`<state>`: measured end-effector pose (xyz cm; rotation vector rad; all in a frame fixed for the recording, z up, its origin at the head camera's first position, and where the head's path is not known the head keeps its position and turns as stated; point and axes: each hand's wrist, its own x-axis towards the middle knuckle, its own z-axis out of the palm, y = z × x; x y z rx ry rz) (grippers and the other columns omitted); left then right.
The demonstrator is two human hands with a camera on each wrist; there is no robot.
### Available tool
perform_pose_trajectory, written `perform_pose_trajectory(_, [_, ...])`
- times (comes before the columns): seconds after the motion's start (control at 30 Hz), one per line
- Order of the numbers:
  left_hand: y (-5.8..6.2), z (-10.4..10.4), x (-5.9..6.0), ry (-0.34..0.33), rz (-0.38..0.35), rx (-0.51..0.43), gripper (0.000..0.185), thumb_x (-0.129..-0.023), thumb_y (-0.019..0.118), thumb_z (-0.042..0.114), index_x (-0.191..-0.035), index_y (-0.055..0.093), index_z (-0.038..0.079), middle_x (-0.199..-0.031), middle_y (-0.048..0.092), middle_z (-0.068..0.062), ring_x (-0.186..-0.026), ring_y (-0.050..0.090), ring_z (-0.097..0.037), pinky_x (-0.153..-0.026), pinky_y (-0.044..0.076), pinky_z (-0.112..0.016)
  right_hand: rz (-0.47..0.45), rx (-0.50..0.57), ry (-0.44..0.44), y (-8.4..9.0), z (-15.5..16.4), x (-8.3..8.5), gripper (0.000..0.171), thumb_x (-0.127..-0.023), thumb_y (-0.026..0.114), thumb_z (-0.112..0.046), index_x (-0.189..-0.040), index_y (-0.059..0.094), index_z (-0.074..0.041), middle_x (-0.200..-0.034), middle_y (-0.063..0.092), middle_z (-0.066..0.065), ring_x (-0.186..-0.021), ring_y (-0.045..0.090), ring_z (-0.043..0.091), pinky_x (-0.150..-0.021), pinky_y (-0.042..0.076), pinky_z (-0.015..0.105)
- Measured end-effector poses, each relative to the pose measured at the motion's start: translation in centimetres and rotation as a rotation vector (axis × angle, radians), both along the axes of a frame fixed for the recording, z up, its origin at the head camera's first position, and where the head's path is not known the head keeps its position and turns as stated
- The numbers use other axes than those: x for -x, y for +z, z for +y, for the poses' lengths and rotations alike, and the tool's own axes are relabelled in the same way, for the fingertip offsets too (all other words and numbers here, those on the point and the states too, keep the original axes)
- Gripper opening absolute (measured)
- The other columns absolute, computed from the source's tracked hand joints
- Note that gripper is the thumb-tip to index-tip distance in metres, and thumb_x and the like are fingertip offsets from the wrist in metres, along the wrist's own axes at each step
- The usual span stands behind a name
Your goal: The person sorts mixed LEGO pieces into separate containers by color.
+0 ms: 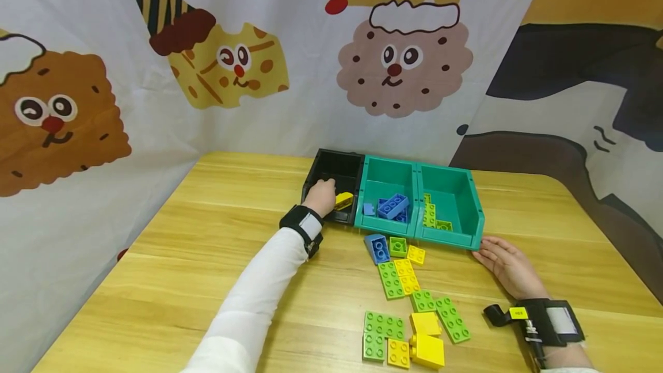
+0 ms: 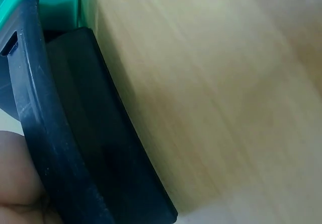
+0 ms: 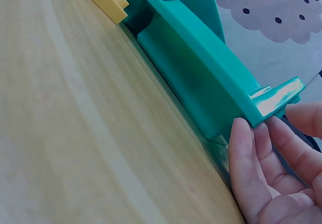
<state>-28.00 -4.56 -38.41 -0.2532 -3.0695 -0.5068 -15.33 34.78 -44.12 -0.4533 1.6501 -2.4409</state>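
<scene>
My left hand [image 1: 321, 197] reaches over the left side of the black bin [image 1: 339, 161], its fingers bent. Beside it in that bin lies a yellow toy brick [image 1: 343, 201]. In the left wrist view, part of the left hand [image 2: 19, 176] shows against the black wall [image 2: 65, 148]; its fingertips are hidden, so I cannot tell whether it grips anything. My right hand [image 1: 510, 266] touches the front right corner of the right green bin [image 1: 450, 239]. In the right wrist view, that hand [image 3: 282, 178] has loosely extended fingers, with fingertips against the bin corner.
Blue bricks [image 1: 393, 206] lie in the middle green bin [image 1: 389, 167], and lime bricks [image 1: 429, 214] in the right one. In front, several bricks are spread on the wooden table [image 1: 228, 217], including a blue brick [image 1: 378, 248] and lime plates [image 1: 383, 326]. A printed cloth [image 1: 311, 125] hangs behind.
</scene>
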Motion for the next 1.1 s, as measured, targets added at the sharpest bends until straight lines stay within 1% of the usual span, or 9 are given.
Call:
perform_pose_trajectory(0.1, [-0.1, 0.0, -0.1, 0.004, 0.017, -0.033, 0.034, -0.102, 0.042, 0.016, -0.129, 0.050, -0.002, -0.118, 0.057, -0.024, -0.107, 0.058, -0.033, -0.088, 0.052, -0.041, 0.003, 0.002, 0.004, -0.1, 0.0, 0.0, 0.034, -0.102, 0.030, 0.001, -0.112, 0.062, -0.006, -0.108, 0.064, 0.002, -0.100, 0.064, 0.012, -0.089, 0.051, 0.024])
perform_pose_trajectory(0.2, [0.0, 0.1, -0.4, 0.006, 0.006, -0.069, 0.037, -0.102, 0.042, 0.020, -0.130, 0.048, -0.003, -0.122, 0.053, -0.025, -0.108, 0.058, -0.033, -0.091, 0.051, -0.041, 0.006, 0.010, 0.009, -0.1, 0.1, 0.1, 0.034, -0.102, 0.030, 0.001, -0.112, 0.062, -0.005, -0.108, 0.064, 0.002, -0.100, 0.064, 0.012, -0.089, 0.051, 0.024])
perform_pose_trajectory(0.33, [0.4, 0.3, -0.7, -0.008, -0.010, -0.108, 0.041, -0.100, 0.046, 0.021, -0.133, 0.045, -0.003, -0.131, 0.047, -0.024, -0.114, 0.055, -0.033, -0.097, 0.047, -0.040, -0.006, -0.003, 0.001, 0.0, 0.1, 0.0, 0.033, -0.102, 0.031, 0.000, -0.111, 0.062, -0.006, -0.107, 0.064, 0.001, -0.099, 0.064, 0.012, -0.088, 0.052, 0.023])
perform_pose_trajectory(0.5, [0.7, 0.3, -1.2, -0.022, 0.024, -0.177, 0.046, -0.099, 0.050, 0.020, -0.138, 0.041, -0.002, -0.140, 0.040, -0.025, -0.123, 0.050, -0.034, -0.103, 0.043, -0.040, -0.016, -0.016, -0.016, 0.1, 0.0, 0.0, 0.032, -0.102, 0.032, 0.000, -0.110, 0.063, -0.006, -0.106, 0.064, 0.001, -0.098, 0.064, 0.012, -0.088, 0.052, 0.023])
perform_pose_trajectory(0.6, [0.8, 0.4, -1.8, -0.032, 0.046, -0.230, 0.050, -0.098, 0.051, 0.019, -0.141, 0.036, -0.002, -0.141, 0.038, -0.025, -0.125, 0.048, -0.033, -0.104, 0.042, -0.040, -0.018, -0.005, -0.024, 0.0, -0.1, 0.0, 0.032, -0.101, 0.032, 0.001, -0.109, 0.063, -0.006, -0.105, 0.065, 0.002, -0.097, 0.065, 0.012, -0.088, 0.052, 0.024])
perform_pose_trajectory(0.73, [0.9, 0.4, -3.0, -0.060, 0.080, -0.304, 0.057, -0.097, 0.052, 0.020, -0.144, 0.030, -0.003, -0.143, 0.036, -0.024, -0.127, 0.046, -0.033, -0.105, 0.041, -0.039, -0.019, 0.012, -0.033, 0.0, -0.2, 0.0, 0.032, -0.101, 0.033, 0.001, -0.108, 0.064, -0.006, -0.104, 0.065, 0.002, -0.096, 0.065, 0.012, -0.087, 0.053, 0.024])
perform_pose_trajectory(0.8, [1.0, 0.4, -3.8, -0.086, 0.106, -0.334, 0.058, -0.096, 0.053, 0.020, -0.145, 0.029, -0.002, -0.144, 0.035, -0.024, -0.127, 0.046, -0.033, -0.104, 0.041, -0.040, -0.014, 0.021, -0.032, 0.0, -0.3, 0.0, 0.032, -0.101, 0.033, 0.002, -0.108, 0.064, -0.005, -0.104, 0.065, 0.002, -0.096, 0.065, 0.013, -0.087, 0.053, 0.024])
perform_pose_trajectory(0.93, [1.1, 0.6, -5.3, -0.143, 0.141, -0.377, 0.057, -0.096, 0.054, 0.019, -0.144, 0.031, -0.002, -0.143, 0.036, -0.023, -0.128, 0.045, -0.032, -0.105, 0.041, -0.040, -0.007, 0.044, -0.024, -0.1, -0.2, 0.0, 0.033, -0.101, 0.033, 0.003, -0.108, 0.064, -0.005, -0.104, 0.065, 0.003, -0.096, 0.065, 0.013, -0.087, 0.053, 0.024])
perform_pose_trajectory(1.1, [1.1, 0.9, -7.1, -0.214, 0.156, -0.391, 0.054, -0.096, 0.055, 0.019, -0.142, 0.036, -0.001, -0.142, 0.037, -0.022, -0.129, 0.043, -0.032, -0.107, 0.039, -0.040, -0.015, 0.032, -0.029, -0.1, -0.2, -0.1, 0.033, -0.101, 0.033, 0.002, -0.108, 0.064, -0.005, -0.104, 0.065, 0.002, -0.096, 0.065, 0.013, -0.087, 0.053, 0.024])
